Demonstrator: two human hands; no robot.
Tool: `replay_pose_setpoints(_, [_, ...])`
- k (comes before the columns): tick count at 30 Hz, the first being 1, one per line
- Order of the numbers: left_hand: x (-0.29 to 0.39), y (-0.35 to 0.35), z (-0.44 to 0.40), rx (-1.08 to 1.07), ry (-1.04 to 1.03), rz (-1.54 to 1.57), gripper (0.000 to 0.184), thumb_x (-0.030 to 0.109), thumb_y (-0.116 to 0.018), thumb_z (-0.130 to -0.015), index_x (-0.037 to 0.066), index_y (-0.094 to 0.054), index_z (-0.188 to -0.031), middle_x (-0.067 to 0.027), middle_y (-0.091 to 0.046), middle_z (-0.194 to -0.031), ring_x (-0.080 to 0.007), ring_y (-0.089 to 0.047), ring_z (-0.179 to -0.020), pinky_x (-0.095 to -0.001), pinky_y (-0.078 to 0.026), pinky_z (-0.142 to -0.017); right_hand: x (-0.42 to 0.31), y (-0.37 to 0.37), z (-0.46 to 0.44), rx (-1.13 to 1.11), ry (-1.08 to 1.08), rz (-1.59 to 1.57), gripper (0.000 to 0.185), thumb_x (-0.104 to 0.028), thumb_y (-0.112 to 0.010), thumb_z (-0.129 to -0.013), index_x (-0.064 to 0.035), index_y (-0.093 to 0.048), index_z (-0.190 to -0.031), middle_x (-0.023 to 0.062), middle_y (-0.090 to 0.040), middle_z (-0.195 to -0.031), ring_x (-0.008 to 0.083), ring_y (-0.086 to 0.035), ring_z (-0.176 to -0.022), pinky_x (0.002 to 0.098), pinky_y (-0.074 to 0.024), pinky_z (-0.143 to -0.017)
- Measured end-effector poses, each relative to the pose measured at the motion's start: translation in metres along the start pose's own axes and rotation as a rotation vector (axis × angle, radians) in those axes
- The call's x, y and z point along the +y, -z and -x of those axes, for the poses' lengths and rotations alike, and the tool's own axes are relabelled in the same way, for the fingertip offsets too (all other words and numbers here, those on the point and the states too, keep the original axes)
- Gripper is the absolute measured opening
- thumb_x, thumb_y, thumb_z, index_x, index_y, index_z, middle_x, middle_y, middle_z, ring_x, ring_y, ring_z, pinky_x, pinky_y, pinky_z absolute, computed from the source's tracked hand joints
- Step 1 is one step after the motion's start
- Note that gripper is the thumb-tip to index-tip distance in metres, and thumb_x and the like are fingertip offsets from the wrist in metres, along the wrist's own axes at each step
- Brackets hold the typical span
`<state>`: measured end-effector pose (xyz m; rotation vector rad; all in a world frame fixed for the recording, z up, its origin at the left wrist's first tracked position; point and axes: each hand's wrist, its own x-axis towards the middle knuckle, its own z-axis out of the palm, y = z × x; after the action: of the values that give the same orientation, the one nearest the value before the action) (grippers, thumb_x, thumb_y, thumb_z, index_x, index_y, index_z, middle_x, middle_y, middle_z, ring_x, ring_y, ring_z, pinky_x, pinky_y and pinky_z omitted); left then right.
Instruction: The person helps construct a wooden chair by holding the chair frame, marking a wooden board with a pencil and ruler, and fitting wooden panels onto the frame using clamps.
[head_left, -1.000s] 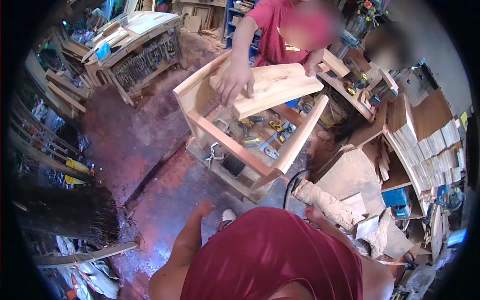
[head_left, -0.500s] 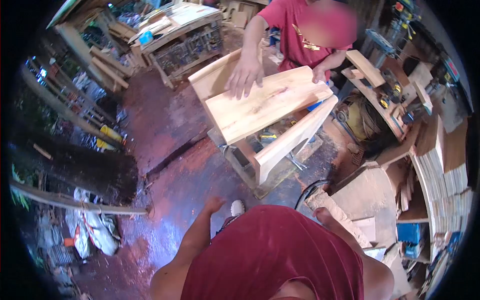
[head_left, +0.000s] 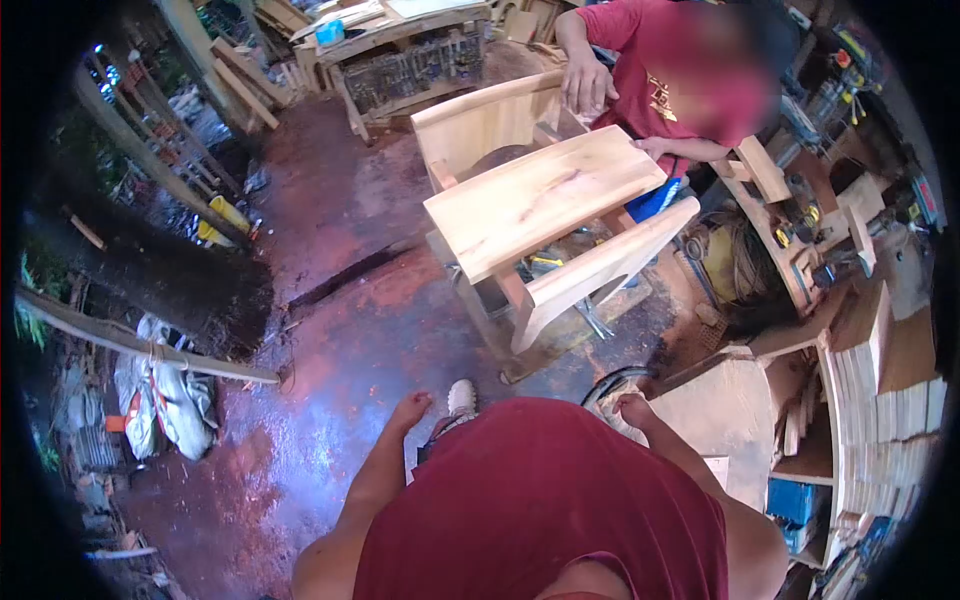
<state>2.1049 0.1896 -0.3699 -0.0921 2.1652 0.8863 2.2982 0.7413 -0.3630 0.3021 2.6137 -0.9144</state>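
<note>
My left hand [head_left: 411, 409] hangs low beside my shirt, above the floor near a white shoe [head_left: 462, 397]. Its fingers look loosely curled, with nothing visible in them. On the other side, my right hand [head_left: 632, 410] is also curled and appears to hold nothing, near a black hose [head_left: 620, 380]. Ahead of both hands stands a wooden frame with a back panel [head_left: 490, 118] and a front panel [head_left: 600, 262]. A loose wide board [head_left: 545, 200] lies across its rails between the panels. Neither of my hands touches the frame.
A co-worker [head_left: 680, 80] in a red shirt stands behind the frame, one hand near the back panel, the other at the board's end. A workbench [head_left: 410, 35] stands at the back. To my right are stacked boards [head_left: 890, 430] and a shelf with a blue box [head_left: 790, 500].
The wide board has moved off the back panel to lie between the panels. The co-worker's hand has lifted off it toward the back panel. My view has shifted, and my hands stay low.
</note>
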Motion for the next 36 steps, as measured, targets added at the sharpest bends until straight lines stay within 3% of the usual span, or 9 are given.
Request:
replay_pose_setpoints(3, [0.056,0.015,-0.021,-0.011,-0.174,0.56,0.045,0.04,-0.053,-0.088,0.007,-0.053,-0.119,-0.01,-0.062,-0.102,-0.0194,-0.06,-0.087,-0.033,-0.048,-0.075,-0.051,0.02,0.008,-0.069,-0.167,-0.084,0.029,0.001,-0.04,-0.066,-0.0055,-0.066,-0.074,0.0148,-0.065,-0.082,0.026,-0.061,-0.084,0.0359,-0.0461,-0.078])
replay_pose_setpoints(13, [0.282,0.093,-0.028,-0.331,-0.455,1.011,0.061,0.055,-0.038,-0.09,0.005,-0.043,-0.124,-0.0109,-0.06,-0.104,-0.0212,-0.06,-0.088,-0.0315,-0.047,-0.076,-0.106,-0.011,0.043,0.028,-0.446,-0.168,0.024,-0.004,-0.043,-0.07,-0.0072,-0.066,-0.077,0.0097,-0.064,-0.074,0.0195,-0.061,-0.072,0.0336,-0.0481,-0.07])
replay_pose_setpoints(19, [0.303,0.09,-0.045,-0.421,-0.396,0.968,0.04,0.035,-0.056,-0.088,0.008,-0.048,-0.117,-0.0067,-0.062,-0.1,-0.0169,-0.063,-0.08,-0.031,-0.05,-0.067,-0.151,-0.039,0.083,0.035,-0.7,-0.341,0.018,-0.018,-0.049,-0.079,-0.0091,-0.064,-0.079,0.0123,-0.064,-0.077,0.0239,-0.061,-0.073,0.0359,-0.0494,-0.071])
replay_pose_setpoints(20, [0.302,0.086,-0.051,-0.444,-0.418,0.991,0.039,0.033,-0.056,-0.087,0.007,-0.05,-0.116,-0.0066,-0.062,-0.099,-0.0168,-0.063,-0.08,-0.0308,-0.051,-0.066,-0.129,-0.061,0.094,0.111,-0.458,-0.177,0.015,-0.019,-0.053,-0.077,-0.0083,-0.064,-0.077,0.0113,-0.063,-0.075,0.0241,-0.061,-0.073,0.0357,-0.0489,-0.071])
replay_pose_setpoints(22, [0.302,0.083,-0.054,-0.431,-0.459,1.015,0.036,0.03,-0.055,-0.087,0.005,-0.052,-0.114,-0.0066,-0.062,-0.099,-0.0171,-0.063,-0.078,-0.0311,-0.052,-0.065,-0.135,-0.073,0.108,0.141,-0.537,-0.173,0.014,-0.019,-0.055,-0.076,-0.0081,-0.064,-0.077,0.0108,-0.063,-0.075,0.0247,-0.061,-0.074,0.0354,-0.0487,-0.071])
replay_pose_setpoints(29, [0.305,0.089,-0.059,-0.486,-0.499,0.946,0.04,0.035,-0.053,-0.088,0.004,-0.052,-0.114,-0.0093,-0.061,-0.102,-0.019,-0.062,-0.085,-0.0333,-0.051,-0.069,-0.17,-0.061,0.128,0.231,-0.652,-0.244,0.017,-0.011,-0.049,-0.076,-0.0085,-0.066,-0.078,0.0099,-0.064,-0.079,0.024,-0.061,-0.076,0.0338,-0.0481,-0.072])
replay_pose_setpoints(32, [0.306,0.107,-0.049,-0.912,-0.778,1.039,0.056,0.05,-0.049,-0.088,0.002,-0.051,-0.115,-0.0136,-0.058,-0.112,-0.023,-0.058,-0.098,-0.0367,-0.046,-0.083,-0.144,-0.054,0.112,0.375,-0.57,-0.233,0.021,-0.005,-0.044,-0.075,-0.0077,-0.065,-0.079,0.0086,-0.064,-0.075,0.0184,-0.06,-0.07,0.0306,-0.0476,-0.068])
replay_pose_setpoints(35, [0.276,0.118,-0.042,-0.717,-0.772,0.647,0.055,0.052,-0.05,-0.087,0.004,-0.052,-0.113,-0.0112,-0.059,-0.112,-0.0218,-0.059,-0.096,-0.0351,-0.048,-0.08,-0.177,0.01,0.073,0.365,-0.683,-0.589,0.024,-0.002,-0.041,-0.077,-0.0062,-0.063,-0.087,0.0035,-0.057,-0.068,0.0113,-0.054,-0.061,0.0243,-0.0435,-0.058])
replay_pose_setpoints(36, [0.254,0.112,-0.051,-0.593,-0.691,0.521,0.052,0.051,-0.05,-0.087,0.003,-0.054,-0.109,-0.01,-0.061,-0.107,-0.021,-0.06,-0.093,-0.0341,-0.048,-0.077,-0.172,0.02,0.06,0.494,-0.442,-0.638,0.018,-0.004,-0.045,-0.081,-0.0043,-0.062,-0.088,0.0048,-0.058,-0.075,0.0115,-0.056,-0.068,0.0257,-0.0454,-0.063])
